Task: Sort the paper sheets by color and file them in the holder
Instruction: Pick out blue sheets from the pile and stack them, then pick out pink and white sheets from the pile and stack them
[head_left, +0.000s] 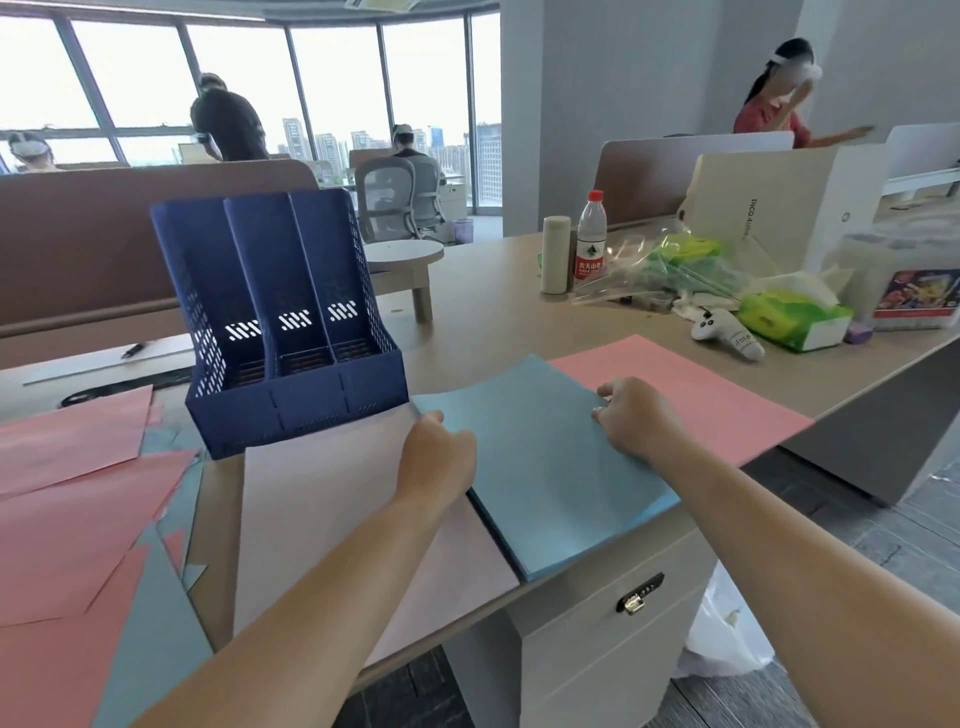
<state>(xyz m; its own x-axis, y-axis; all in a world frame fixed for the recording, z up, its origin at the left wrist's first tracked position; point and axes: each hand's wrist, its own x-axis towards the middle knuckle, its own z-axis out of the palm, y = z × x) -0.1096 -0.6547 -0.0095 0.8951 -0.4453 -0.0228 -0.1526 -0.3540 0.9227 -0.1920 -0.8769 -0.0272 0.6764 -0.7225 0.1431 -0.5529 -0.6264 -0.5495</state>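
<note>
Blue paper stack (550, 467) lies flat, centre frame, on the table (493, 291). It overlaps a pale sheet (322, 499) on its left and a pink sheet (691, 384) on its right. Left hand (439, 457) curls over the stack's left edge. Right hand (639, 421) grips its far right edge. Three-slot blue holder (291, 322) stands upright, up-left of the stack.

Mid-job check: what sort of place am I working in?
Most likely an open-plan office: low partition screens between desks, mesh office chairs by tall windows, and a file holder on the desk near the blue paper stack.
</note>
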